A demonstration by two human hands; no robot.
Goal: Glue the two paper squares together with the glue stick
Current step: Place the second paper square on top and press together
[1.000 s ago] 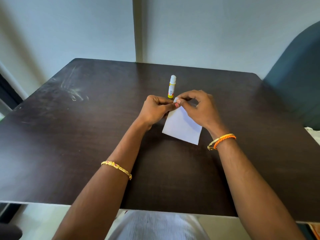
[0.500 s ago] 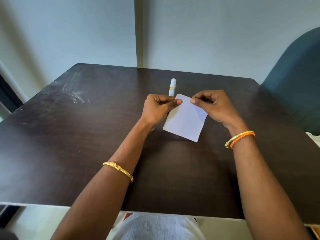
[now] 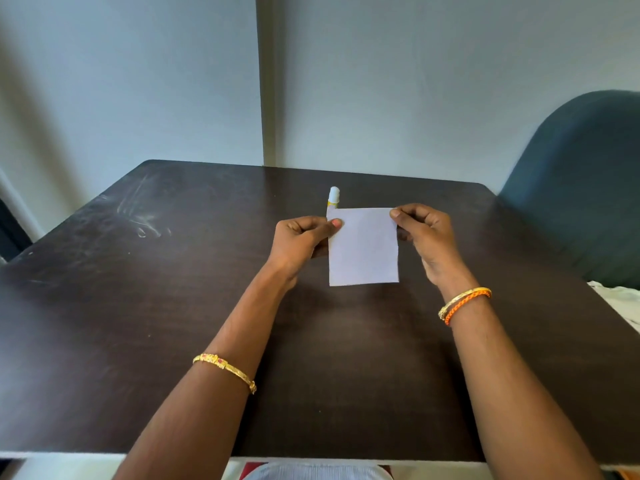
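Paper [image 3: 363,247] held upright above the surface [image 3: 173,306] — left hand [image 3: 304,239] pinching its top left corner, right hand [image 3: 422,230] pinching the top right. One sheet or two, cannot tell. Glue stick [image 3: 334,197] stands upright just behind the left corner — left hand nearer.

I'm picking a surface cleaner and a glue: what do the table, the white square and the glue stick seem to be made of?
Table: dark wood or wood-look laminate, semi-matte; faint grain and pale scuffs show.
White square: thin matte paper, pinched at its top corners by the left hand and the right hand.
Glue stick: smooth plastic, probably; white cap, yellow body, mostly hidden behind the paper.
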